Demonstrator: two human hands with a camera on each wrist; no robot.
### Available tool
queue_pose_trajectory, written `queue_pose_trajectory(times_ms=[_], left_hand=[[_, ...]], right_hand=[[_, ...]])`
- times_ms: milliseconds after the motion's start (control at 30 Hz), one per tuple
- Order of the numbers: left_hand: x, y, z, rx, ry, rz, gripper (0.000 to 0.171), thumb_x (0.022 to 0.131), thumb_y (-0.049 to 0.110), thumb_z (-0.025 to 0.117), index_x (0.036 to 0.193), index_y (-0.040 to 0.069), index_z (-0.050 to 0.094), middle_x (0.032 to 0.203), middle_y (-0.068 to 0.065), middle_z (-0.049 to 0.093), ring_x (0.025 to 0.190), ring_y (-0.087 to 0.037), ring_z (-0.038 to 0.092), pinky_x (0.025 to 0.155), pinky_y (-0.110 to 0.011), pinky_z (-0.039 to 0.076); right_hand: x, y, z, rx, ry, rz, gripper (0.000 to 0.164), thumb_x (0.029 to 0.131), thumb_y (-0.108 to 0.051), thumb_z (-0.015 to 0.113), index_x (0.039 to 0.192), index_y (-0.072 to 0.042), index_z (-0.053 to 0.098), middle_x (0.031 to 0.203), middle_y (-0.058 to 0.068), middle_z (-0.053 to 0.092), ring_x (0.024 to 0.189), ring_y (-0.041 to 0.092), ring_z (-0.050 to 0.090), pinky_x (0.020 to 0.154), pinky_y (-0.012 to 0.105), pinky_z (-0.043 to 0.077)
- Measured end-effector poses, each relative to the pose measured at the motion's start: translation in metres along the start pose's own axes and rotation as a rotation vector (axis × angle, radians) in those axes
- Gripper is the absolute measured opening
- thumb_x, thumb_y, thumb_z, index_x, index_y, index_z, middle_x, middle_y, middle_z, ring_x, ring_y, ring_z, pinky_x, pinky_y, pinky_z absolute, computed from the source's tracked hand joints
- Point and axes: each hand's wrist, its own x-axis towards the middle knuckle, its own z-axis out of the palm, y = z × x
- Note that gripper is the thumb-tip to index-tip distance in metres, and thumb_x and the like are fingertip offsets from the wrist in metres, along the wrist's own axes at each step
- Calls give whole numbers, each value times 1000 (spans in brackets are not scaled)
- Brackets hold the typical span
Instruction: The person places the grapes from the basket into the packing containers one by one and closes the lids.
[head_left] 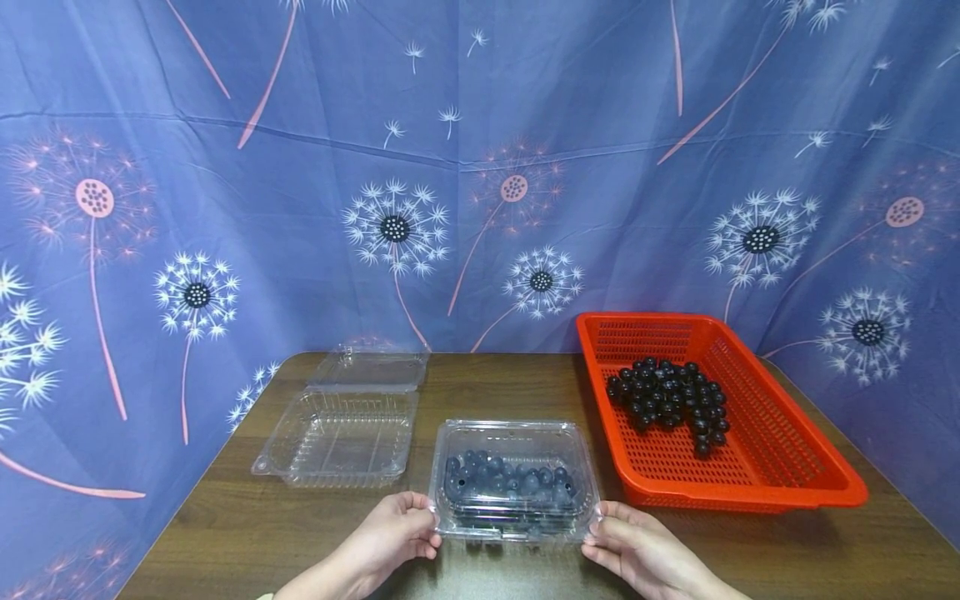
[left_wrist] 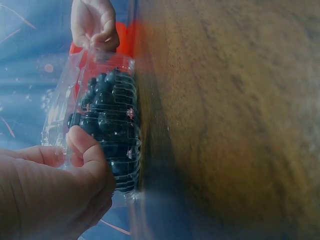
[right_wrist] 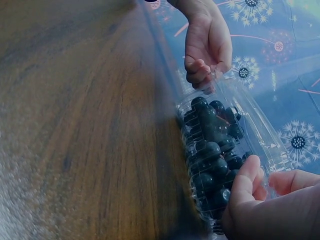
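Note:
A clear plastic clamshell container (head_left: 514, 435) sits near the table's front edge, its lid over a bunch of dark grapes (head_left: 510, 483). At its front left corner my left hand (head_left: 393, 533) pinches the rim between thumb and fingers. My right hand (head_left: 637, 542) pinches the front right corner the same way. From the side, the left wrist view has the grapes (left_wrist: 102, 105) packed against the ribbed wall, with the lid (left_wrist: 57, 117) slanting above them. The right wrist view gives the lid (right_wrist: 257, 127) beside my right thumb.
Behind and to the left stands a second clear container (head_left: 337, 437), its lid folded back. A red plastic basket (head_left: 757, 433) on the right holds a bunch of dark grapes (head_left: 667, 396). The wooden table (head_left: 495, 379) ends at a blue dandelion-print cloth (head_left: 465, 167).

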Motion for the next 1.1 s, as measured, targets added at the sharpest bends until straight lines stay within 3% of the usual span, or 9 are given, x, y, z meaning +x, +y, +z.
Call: queue_pose_trajectory(times_ms=[533,767,1100], left_hand=[[2,-3,-1,-6,13,39,26,82,-3,49,104,-7,38,75,-1,51,68,-10,54,64,-22,50],[2,-4,-1,-21,12,44,25,81,-3,49,103,-6,38,76,-2,51,69,-11,54,65,-22,50],[6,-4,2,-59,79,11,31,83,-1,48,110,-11,36,81,-2,48,73,-11,52,67,-21,49]], right_hand=[[3,-1,2,-132,123,-8,20,90,2,50,102,-13,45,88,-2,58,87,12,63,90,30,51],[4,-1,1,-140,153,8,20,90,0,52,104,-11,44,89,-1,57,87,12,62,91,31,50],[9,-2,3,-65,155,0,16,93,0,48,103,-12,47,92,-2,57,91,11,60,96,31,47]])
